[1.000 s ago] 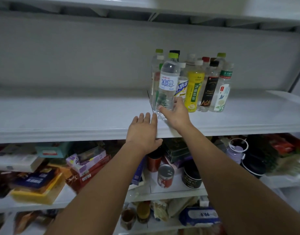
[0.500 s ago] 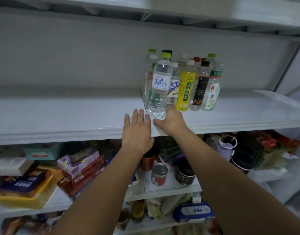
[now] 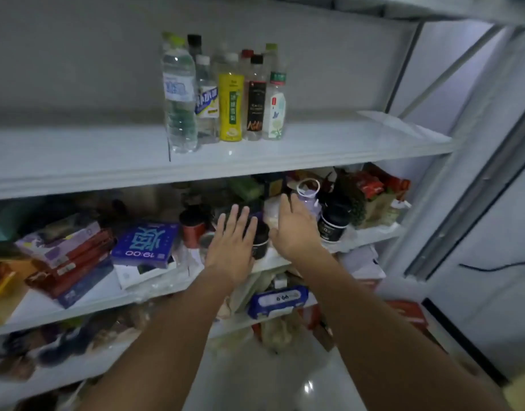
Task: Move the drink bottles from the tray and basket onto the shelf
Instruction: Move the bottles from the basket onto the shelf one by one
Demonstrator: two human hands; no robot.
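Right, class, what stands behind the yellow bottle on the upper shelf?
Behind the yellow bottle rises a clear bottle with a white cap, and a red-capped bottle shows beside it. Only their tops are visible. Their lower bodies and labels are covered.

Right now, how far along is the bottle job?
Done: a group of drink bottles stands upright on the white shelf, with the big clear water bottle at its front left. In hand: nothing; the left hand and right hand are both open and empty, below that shelf. Left: the tray and basket are out of view, so I cannot tell how many bottles remain.
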